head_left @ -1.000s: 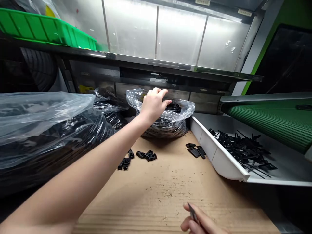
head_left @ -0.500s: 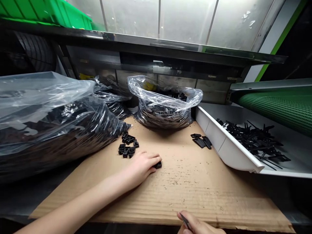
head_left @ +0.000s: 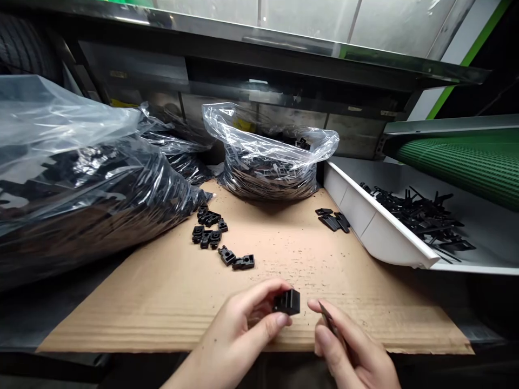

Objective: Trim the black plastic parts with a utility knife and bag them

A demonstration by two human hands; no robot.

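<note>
Between the thumb and fingers of my left hand (head_left: 253,319) is a small black plastic block (head_left: 288,301), raised over the front of the cardboard sheet (head_left: 141,308). Just to its right, my right hand (head_left: 352,346) is closed on a thin pointed blade (head_left: 329,319), whose tip points up and left; the rest of it is hidden in the fingers. Blade and block are apart. Beyond my left hand lie two black plastic parts (head_left: 243,262) end to end, and a cluster of similar black parts (head_left: 206,236) sits farther back on the left.
A large clear bag (head_left: 101,200) of black parts fills the left. Another open bag (head_left: 267,178) stands at the back. Several flat black pieces (head_left: 333,221) lie near a white tray (head_left: 377,237) holding black scraps (head_left: 425,216), below a green conveyor belt (head_left: 466,162).
My left hand has drawn back toward me with a black block, and two parts now show where it was. My right hand has risen into view with the blade. The camera has tilted down.
</note>
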